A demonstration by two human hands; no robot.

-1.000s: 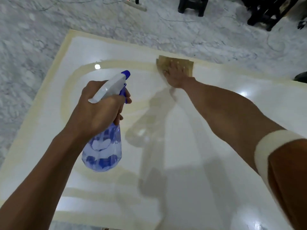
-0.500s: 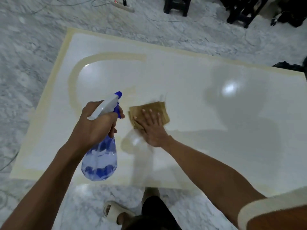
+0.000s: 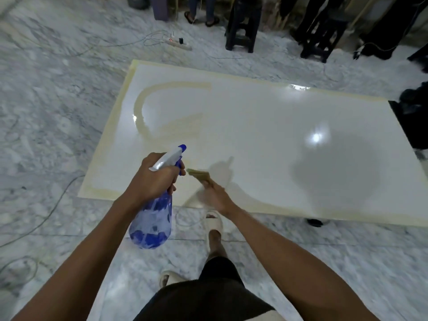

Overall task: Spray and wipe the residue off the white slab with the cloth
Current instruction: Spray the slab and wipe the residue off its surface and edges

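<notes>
Slab: the white slab (image 3: pixel 266 140) lies flat and glossy on a marble floor (image 3: pixel 46 112), its long side running left to right, with ceiling lights reflected in it.
Residue: a yellowish band (image 3: pixel 141 107) curves across the slab's left part, and a paler yellowish strip follows its edges.
Left hand: the left hand (image 3: pixel 154 179) is wrapped round the neck of a spray bottle (image 3: pixel 152 218), fingers by the blue trigger; it sits above the slab's near edge.
Spray bottle: clear blue body hanging down below the fist, white head with a blue nozzle tip pointing up and away toward the slab.
Right hand: the right hand (image 3: pixel 215 195) is motion-blurred; it holds the cloth at its fingertips, though the exact grip cannot be made out.
Cloth: the tan cloth (image 3: pixel 199 176) sits just right of the left hand, over the slab's near edge; whether it touches the surface cannot be told.
Feet: pale slippers (image 3: pixel 214 222) on the floor below the near edge.
Background: dark stools (image 3: pixel 243 31) and a power strip (image 3: pixel 179 44) with cables beyond the slab.
</notes>
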